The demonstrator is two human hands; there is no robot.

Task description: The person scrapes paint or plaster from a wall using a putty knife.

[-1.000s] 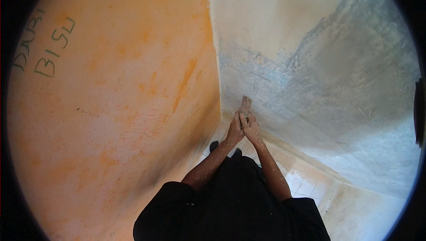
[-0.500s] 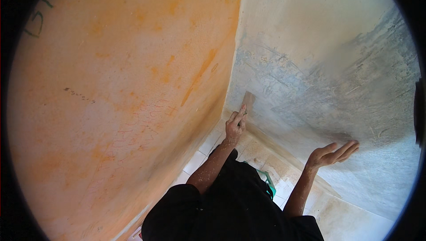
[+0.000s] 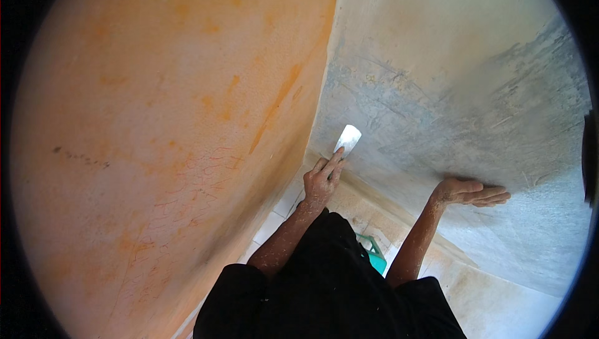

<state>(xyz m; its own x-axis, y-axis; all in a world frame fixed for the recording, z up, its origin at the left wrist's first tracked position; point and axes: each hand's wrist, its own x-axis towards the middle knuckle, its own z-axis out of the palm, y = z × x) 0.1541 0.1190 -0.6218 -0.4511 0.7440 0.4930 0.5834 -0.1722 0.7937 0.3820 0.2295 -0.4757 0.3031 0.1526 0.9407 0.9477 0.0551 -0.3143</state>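
Observation:
My left hand (image 3: 320, 180) is closed round a scraper (image 3: 349, 140), its index finger laid along the tool. The broad metal blade shines bright and points up at the grey wall (image 3: 399, 121), close to the corner. Whether its edge touches the wall, I cannot tell. The scraper's handle is hidden in my fingers. Further right, my right hand (image 3: 472, 192) is open, fingers stretched out to the right, by the same wall; it holds nothing. Pale dust specks cover my left hand and forearm.
An orange, blotchy wall (image 3: 156, 108) rises on the left and meets the scraped grey wall in a corner. Below lie dusty floor tiles (image 3: 270, 227). A green plastic stool (image 3: 376, 256) stands partly hidden behind my black clothing. A dark object (image 3: 588, 158) sits at the right rim.
The scraper's blade has gone from dull brown to bright as its angle turned. My left hand has shifted slightly left and down. My right hand has risen a little, its fingers now more level.

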